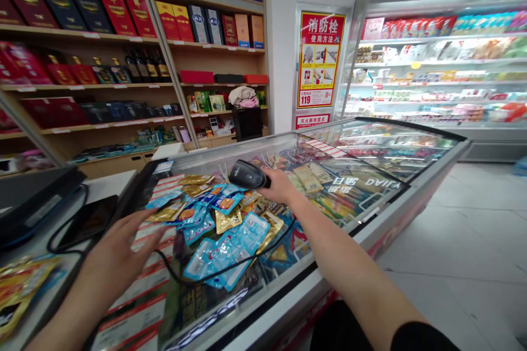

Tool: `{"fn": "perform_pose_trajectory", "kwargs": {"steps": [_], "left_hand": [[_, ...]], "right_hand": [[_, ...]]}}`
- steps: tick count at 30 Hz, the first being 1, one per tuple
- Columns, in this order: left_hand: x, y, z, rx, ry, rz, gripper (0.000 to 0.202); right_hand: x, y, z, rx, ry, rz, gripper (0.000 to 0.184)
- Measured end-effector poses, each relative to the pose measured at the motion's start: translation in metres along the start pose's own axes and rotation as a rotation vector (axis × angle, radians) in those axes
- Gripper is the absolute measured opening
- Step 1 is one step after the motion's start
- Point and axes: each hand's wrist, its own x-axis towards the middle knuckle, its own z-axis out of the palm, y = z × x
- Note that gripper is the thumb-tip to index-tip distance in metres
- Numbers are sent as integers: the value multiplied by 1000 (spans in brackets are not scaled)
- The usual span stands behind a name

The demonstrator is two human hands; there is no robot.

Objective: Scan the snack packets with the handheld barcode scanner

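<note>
My right hand (279, 186) is wrapped round the handle of a black barcode scanner (246, 174), which hangs over the glass top of a chest freezer (296, 145). Its black cable (222, 270) trails across the packets and loops to the left. Below the scanner lies a loose pile of small blue packets (233, 244) and gold packets (228, 219). At the pile's left edge my left hand (123, 247) reaches forward with its fingers spread, holding nothing. Its fingertips are near a gold packet (167, 211); contact is unclear.
On the counter at left are a black machine (37, 197), a dark phone-like slab (88, 220) and a yellow packet (22, 290). Red-and-white price labels (135, 312) line the freezer's left side. Shelves of boxed bottles (117, 11) stand behind; a lit refrigerated case (436, 66) stands at right.
</note>
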Motion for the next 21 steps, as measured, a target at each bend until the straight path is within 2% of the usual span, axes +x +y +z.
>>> {"fn": "perform_pose_trajectory", "kwargs": {"steps": [3, 6, 10, 13, 15, 17, 19, 21], "left_hand": [[11, 49, 33, -39, -145, 167, 54], [18, 77, 57, 82, -220, 299, 43], [24, 87, 73, 226, -247, 393, 42], [23, 82, 77, 195, -208, 389, 39], [22, 79, 78, 85, -151, 347, 37], [20, 78, 75, -68, -50, 244, 33], [19, 79, 69, -223, 36, 52, 25], [18, 82, 63, -399, 61, -209, 22]], "right_hand": [[0, 2, 0, -12, -18, 16, 26], [0, 2, 0, -12, -27, 32, 27], [1, 1, 0, -19, -16, 36, 29], [1, 2, 0, -32, -24, 38, 29], [1, 3, 1, -31, -29, 37, 28], [1, 3, 1, -20, -19, 34, 27], [1, 2, -1, -4, 2, 32, 27], [0, 1, -2, 15, 22, 30, 26]]}}
